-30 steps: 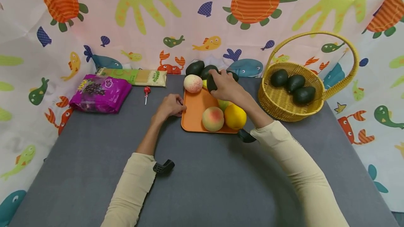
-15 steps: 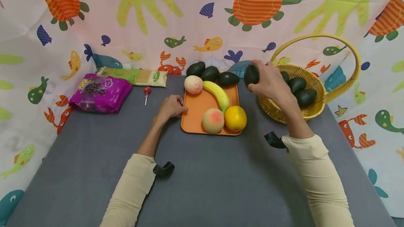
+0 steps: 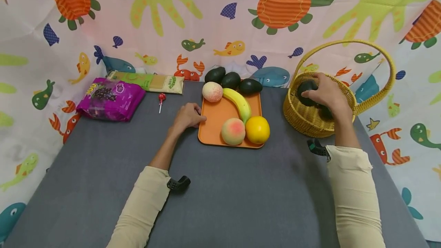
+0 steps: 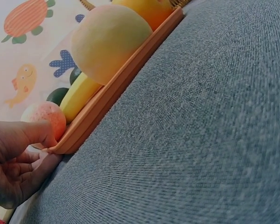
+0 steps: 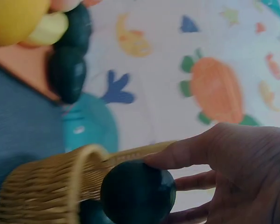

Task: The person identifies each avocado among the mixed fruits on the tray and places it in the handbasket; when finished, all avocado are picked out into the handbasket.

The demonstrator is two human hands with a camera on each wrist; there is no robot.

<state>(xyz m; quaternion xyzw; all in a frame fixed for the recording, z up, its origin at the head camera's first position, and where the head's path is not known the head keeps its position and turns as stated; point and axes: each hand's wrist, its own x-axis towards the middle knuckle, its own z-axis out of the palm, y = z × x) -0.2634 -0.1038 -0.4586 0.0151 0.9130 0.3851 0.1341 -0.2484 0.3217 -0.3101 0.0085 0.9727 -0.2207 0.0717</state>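
My left hand point(image 3: 188, 116) pinches the left rim of an orange tray point(image 3: 211, 125) between thumb and fingers, clearest in the left wrist view. On the tray are a banana point(image 3: 241, 106), a large peach point(image 3: 233, 131), a round yellow fruit point(image 3: 257, 129) and a smaller speckled pink peach point(image 3: 212, 92). Three dark green avocados point(image 3: 231, 80) line its far end. At the right, my right hand point(image 3: 327, 93) reaches into a yellow wicker basket point(image 3: 301, 121), gripping a dark avocado point(image 5: 137, 192). Beneath that one, another avocado point(image 5: 93, 212) shows partly; the hand hides much of the basket's inside.
A purple grape-printed packet point(image 3: 111, 99) lies at the back left, before a flat green and tan packet point(image 3: 151, 82). Nearby is a red lollipop point(image 3: 162, 98). The basket's tall handle point(image 3: 344, 42) arches up behind my right hand. A patterned cloth backs the grey table point(image 3: 220, 194).
My right hand has lifted an avocado away from the tray and carried it right, into the basket. The banana is uncovered. My left hand keeps its place on the tray rim.
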